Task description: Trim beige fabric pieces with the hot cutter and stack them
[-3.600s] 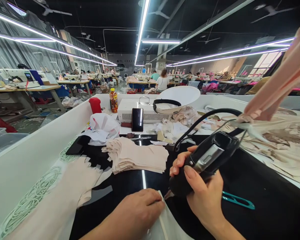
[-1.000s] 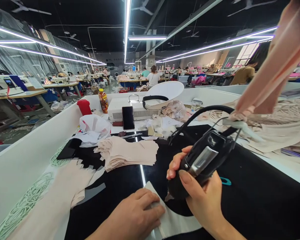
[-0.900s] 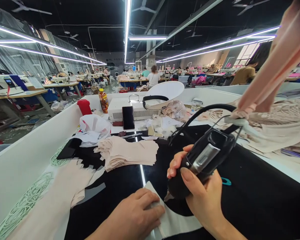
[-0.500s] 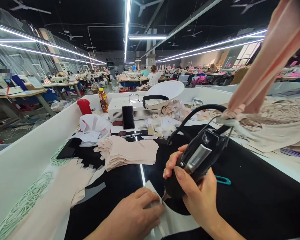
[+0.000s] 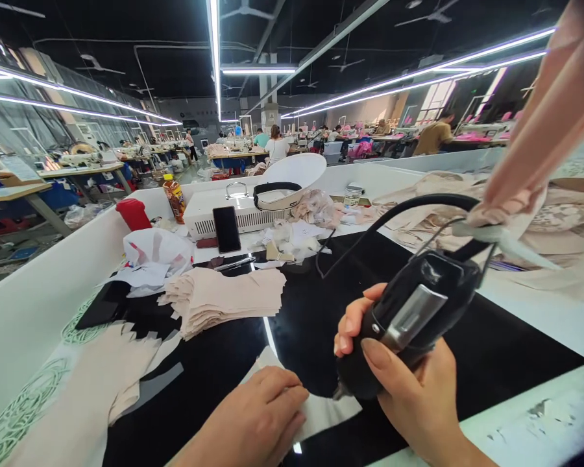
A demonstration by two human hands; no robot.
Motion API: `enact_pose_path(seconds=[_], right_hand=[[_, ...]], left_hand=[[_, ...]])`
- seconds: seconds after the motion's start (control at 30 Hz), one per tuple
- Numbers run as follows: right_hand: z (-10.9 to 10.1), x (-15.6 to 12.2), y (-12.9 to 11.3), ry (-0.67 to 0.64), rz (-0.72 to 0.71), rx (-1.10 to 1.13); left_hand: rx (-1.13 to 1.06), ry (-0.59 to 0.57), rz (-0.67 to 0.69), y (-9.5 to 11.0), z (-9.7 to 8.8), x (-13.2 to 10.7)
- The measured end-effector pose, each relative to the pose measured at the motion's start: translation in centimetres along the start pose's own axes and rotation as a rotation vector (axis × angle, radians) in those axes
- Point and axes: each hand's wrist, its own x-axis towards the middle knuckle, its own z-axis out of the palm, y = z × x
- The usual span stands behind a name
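My right hand (image 5: 409,383) is wrapped round a black corded hand tool (image 5: 413,311) with a silver metal plate on its side. The tool is tilted, its small metal tip (image 5: 340,392) pointing down at the edge of a pale fabric piece (image 5: 328,415). Whether the tip touches the cloth I cannot tell. With fingers bent and close together, my left hand (image 5: 257,415) holds that fabric against the black table surface (image 5: 214,363), covering much of it. A pink cloth strip (image 5: 540,130) is tied to the tool's rear end, by its cable.
Beyond my hands lies a stack of beige fabric pieces (image 5: 228,298). More beige cloth (image 5: 78,389) and green cords (image 5: 34,402) lie left. Behind are a phone (image 5: 226,229), a white box (image 5: 199,217), a bottle (image 5: 174,200) and a plastic bag (image 5: 160,250). Co-workers sit farther off.
The view has swung to the right. The tool in my right hand has moved away from my left fingers, rightwards along the fabric, and more of the cloth shows between them.
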Motion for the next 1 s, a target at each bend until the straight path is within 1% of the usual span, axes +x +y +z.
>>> enact_pose_path(seconds=[0.07,0.17,0.23,0.37,0.5,0.67,0.77,1.0], right_hand=[[-0.3,-0.2,-0.1,-0.013,-0.016,-0.02],[-0.1,-0.3,-0.6,0.023,-0.039,-0.041],[0.3,-0.2,-1.0,0.045,-0.048,-0.047],[0.7,0.0,-1.6,0.056,-0.047,-0.068],[0.9,-0.1,-1.8,0.062,-0.007,-0.067],[1.2,-0.2,-2.0,0.011,0.055,0.012],[1.3,0.0,-1.9,-0.003,0.077,0.038],[2.2,0.9,-2.0,0.036,0.13,0.095]], left_hand=[[0.02,-0.003,0.024,0.5,0.7,0.2],[0.106,0.032,0.053,0.8,1.9,0.4],[0.172,0.056,0.077,0.8,2.3,0.4],[0.265,0.083,0.15,0.5,2.1,0.5],[0.331,0.088,0.181,0.3,1.9,0.1],[0.395,0.025,0.182,-0.5,2.7,-1.5],[0.398,-0.009,0.183,-1.1,3.0,-2.2],[0.353,0.089,0.144,-1.0,2.7,-2.2]])
